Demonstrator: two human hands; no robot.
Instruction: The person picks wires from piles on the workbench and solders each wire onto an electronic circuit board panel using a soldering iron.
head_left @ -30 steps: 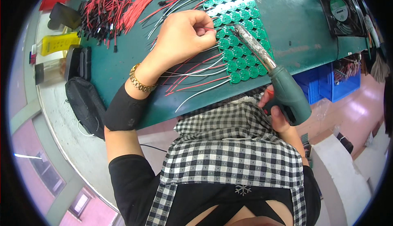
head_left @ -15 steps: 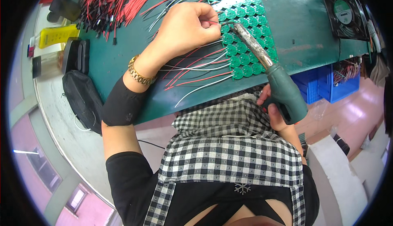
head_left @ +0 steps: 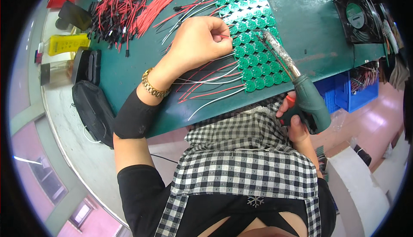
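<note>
A panel of round green circuit boards lies on the table, with red, white and black wires running off its left edge. My left hand is closed in a pinch at that edge, with a thin red wire between thumb and forefinger. My right hand grips the dark green handle of a soldering gun. Its stained metal barrel slants up over the right half of the panel, and the tip hangs near the boards to the right of my left fingers. Whether the tip touches a board, I cannot tell.
Red wires and a heap of black-ended leads lie at the far left. A black fan stands at the right, above blue bins. Along the left are a yellow bottle and a black mesh pouch.
The soldering gun's tip has drawn back to the right, away from my left fingertips and the panel's edge. My left hand keeps its pinch at the same edge. The whole view has shifted slightly.
</note>
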